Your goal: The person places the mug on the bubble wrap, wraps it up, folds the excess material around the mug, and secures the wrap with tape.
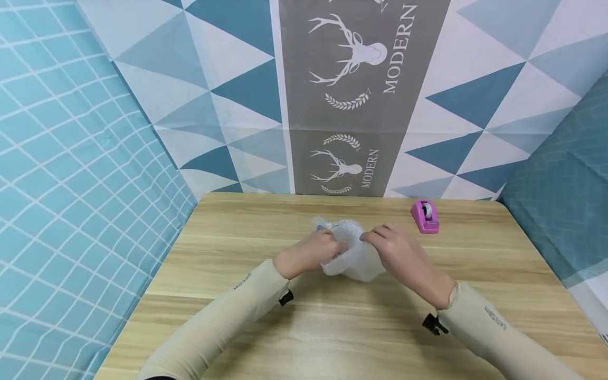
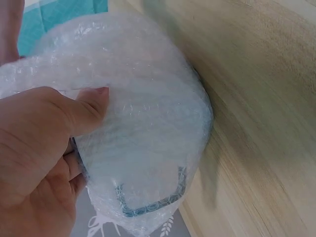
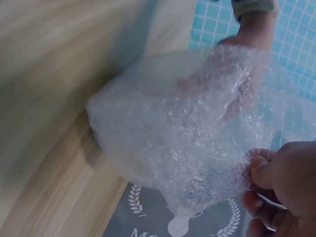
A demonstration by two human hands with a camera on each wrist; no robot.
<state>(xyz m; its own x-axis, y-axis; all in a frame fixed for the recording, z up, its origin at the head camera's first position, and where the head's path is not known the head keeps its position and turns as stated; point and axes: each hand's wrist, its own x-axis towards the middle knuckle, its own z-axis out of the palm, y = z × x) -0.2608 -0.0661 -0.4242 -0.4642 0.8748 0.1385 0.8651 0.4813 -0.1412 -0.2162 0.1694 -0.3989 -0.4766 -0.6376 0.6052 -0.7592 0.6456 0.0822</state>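
Left hand point(image 1: 315, 250) clamps translucent, blistered, rounded bubble-wrap bundle point(image 2: 143, 118); right hand point(image 1: 402, 254) pinches its crinkled edge, over pale wood-grain tabletop point(image 1: 356, 338).

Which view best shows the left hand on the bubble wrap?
The left wrist view: the left hand is close up, its thumb lying on the bubble wrap. The head view shows it small, from above; the right wrist view, mostly through translucent wrap.

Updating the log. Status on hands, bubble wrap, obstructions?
Left hand grips bubble wrap; right hand pinches its edge. Pink tape dispenser apart, beyond right hand; nothing blocking visible.
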